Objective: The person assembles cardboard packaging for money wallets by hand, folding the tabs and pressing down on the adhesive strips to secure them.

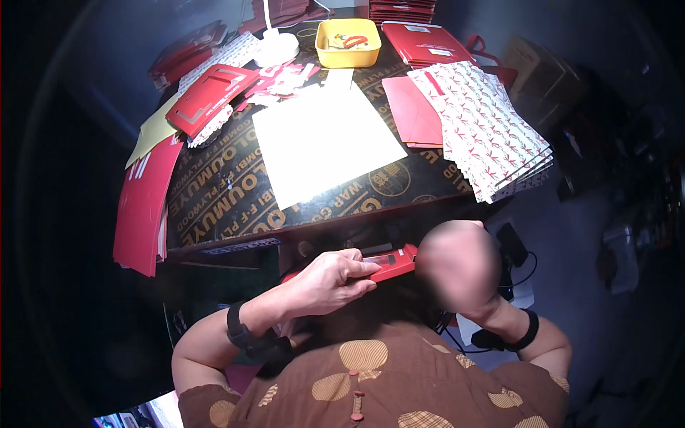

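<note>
My left hand (340,281) grips a long red object (396,266) with a greyish window, held level just off the table's near edge. It looks like a narrow box or a tool, but I cannot tell which. At the red object's right end is my right hand (458,266), covered by a blur, so its fingers and any hold are hidden. On the table beyond lies a blank white sheet (326,144), brightly lit. Right of the sheet are pink-red envelopes (412,109) and a fanned stack of white patterned paper (484,128) with a red print.
A yellow plastic bin (348,58) with small items stands at the back beside a white lamp base (276,49). Paper scraps (283,83), red printed folders (211,99) and red card sheets (142,208) lie leftward. A red packet stack (423,43) and cardboard boxes (543,75) are back right.
</note>
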`<state>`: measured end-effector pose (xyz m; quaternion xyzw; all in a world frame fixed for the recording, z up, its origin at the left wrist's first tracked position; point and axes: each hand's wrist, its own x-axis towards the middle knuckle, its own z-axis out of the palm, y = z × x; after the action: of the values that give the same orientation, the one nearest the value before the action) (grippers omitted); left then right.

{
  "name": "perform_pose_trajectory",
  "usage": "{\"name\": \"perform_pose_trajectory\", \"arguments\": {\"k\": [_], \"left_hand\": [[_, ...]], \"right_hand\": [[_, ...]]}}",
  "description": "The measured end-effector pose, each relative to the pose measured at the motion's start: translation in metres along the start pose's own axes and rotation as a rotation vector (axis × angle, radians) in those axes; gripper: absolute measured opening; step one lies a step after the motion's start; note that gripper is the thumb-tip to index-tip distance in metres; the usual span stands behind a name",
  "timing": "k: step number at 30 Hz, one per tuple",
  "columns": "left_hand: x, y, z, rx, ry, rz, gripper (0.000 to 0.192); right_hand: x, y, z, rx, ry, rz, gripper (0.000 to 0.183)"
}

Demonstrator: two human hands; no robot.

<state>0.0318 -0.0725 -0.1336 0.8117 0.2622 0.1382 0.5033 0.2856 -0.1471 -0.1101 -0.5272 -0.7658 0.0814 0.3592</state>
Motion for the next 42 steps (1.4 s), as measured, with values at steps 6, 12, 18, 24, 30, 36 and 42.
{"name": "perform_pose_trajectory", "arguments": {"k": [6, 12, 18, 24, 30, 36, 42], "left_hand": [[0.003, 0.013, -0.001, 0.008, -0.038, -0.009, 0.030], [-0.008, 0.014, -0.011, 0.029, -0.123, -0.127, 0.035], [-0.024, -0.001, -0.024, 0.030, -0.153, -0.126, 0.036], [-0.022, 0.000, -0.020, 0.168, -0.074, -0.022, 0.030], [-0.020, -0.003, -0.020, 0.159, -0.032, 0.048, 0.026], [-0.014, 0.002, -0.017, 0.213, -0.070, -0.004, 0.021], [-0.019, -0.008, -0.022, 0.182, -0.049, 0.005, 0.034]], "right_hand": [[0.016, -0.007, 0.015, -0.073, -0.268, -0.264, 0.027], [0.023, 0.001, 0.025, 0.016, -0.282, -0.335, 0.014], [0.024, 0.008, 0.027, 0.052, -0.250, -0.322, 0.013], [0.027, 0.012, 0.027, 0.046, -0.261, -0.329, 0.012], [0.035, 0.006, 0.024, -0.037, -0.294, -0.366, 0.013], [0.044, -0.007, 0.035, -0.057, -0.392, -0.432, 0.016], [0.043, 0.003, 0.044, -0.005, -0.446, -0.430, 0.014]]}}
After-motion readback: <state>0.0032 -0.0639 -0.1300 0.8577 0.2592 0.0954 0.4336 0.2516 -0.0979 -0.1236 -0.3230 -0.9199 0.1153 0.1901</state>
